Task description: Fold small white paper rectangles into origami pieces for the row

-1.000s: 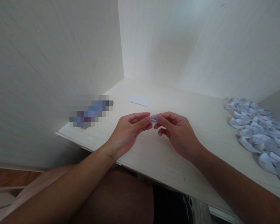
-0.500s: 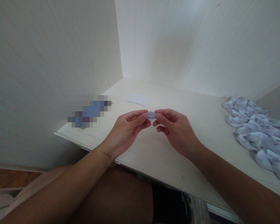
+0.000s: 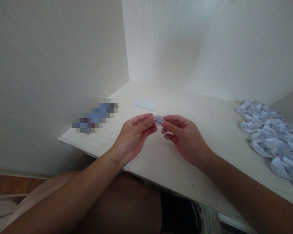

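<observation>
A small folded piece of white paper (image 3: 158, 120) is held above the desk between my two hands. My left hand (image 3: 138, 131) pinches its left end between thumb and fingers. At the right end, the thumb and fingertips of my right hand (image 3: 182, 135) grip it, with the lower fingers curled below. Part of the paper is hidden by the fingertips. Just beyond my left hand, a flat white paper stack or sheet (image 3: 145, 104) lies on the white desk (image 3: 195, 107).
Many folded white paper pieces (image 3: 271, 143) lie in overlapping rows along the desk's right side. A blurred-out bluish object (image 3: 95, 117) rests near the left wall (image 3: 63, 65). White panels enclose the desk at the back and left. My legs are below its front edge.
The folded paper has tilted between my fingers and shows more of its folded side. My hands stay in nearly the same place; the view has shifted slightly.
</observation>
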`<state>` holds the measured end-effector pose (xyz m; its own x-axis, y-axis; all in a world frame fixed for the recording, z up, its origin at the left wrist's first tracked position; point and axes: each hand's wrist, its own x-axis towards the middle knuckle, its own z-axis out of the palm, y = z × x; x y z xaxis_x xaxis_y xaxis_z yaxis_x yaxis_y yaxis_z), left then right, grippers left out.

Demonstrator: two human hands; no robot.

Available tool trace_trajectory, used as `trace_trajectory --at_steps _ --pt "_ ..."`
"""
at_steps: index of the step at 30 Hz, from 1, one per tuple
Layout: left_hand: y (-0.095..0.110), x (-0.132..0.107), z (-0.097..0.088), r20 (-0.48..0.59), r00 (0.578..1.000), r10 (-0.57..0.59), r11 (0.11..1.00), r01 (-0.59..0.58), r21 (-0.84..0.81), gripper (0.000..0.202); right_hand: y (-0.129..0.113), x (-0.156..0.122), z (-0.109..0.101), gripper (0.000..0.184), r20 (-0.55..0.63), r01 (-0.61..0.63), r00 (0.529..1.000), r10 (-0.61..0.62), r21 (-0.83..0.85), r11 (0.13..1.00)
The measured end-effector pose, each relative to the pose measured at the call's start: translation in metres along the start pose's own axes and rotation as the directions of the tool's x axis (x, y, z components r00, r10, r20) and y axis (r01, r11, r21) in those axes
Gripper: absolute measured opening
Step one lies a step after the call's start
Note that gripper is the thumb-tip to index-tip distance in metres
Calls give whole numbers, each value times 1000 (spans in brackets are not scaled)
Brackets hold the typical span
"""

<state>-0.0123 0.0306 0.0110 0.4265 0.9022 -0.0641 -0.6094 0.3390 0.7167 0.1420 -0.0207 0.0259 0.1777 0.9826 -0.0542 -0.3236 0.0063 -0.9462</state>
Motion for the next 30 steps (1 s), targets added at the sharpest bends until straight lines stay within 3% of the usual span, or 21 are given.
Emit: trace_trajectory --at_steps 6,22,30 --pt "-3 -2 5 -11 1000 -12 1000 11 -10 14 2 -2 3 30 -46 21 999 -20 13 1000" --pt "-1 -5 11 -46 999 -21 1000 22 12 15 2 -3 3 27 -23 31 999 -31 9 999" --pt "3 -4 8 82 996 -30 999 27 33 15 0 -5 3 28 50 -2 999 -1 62 998"
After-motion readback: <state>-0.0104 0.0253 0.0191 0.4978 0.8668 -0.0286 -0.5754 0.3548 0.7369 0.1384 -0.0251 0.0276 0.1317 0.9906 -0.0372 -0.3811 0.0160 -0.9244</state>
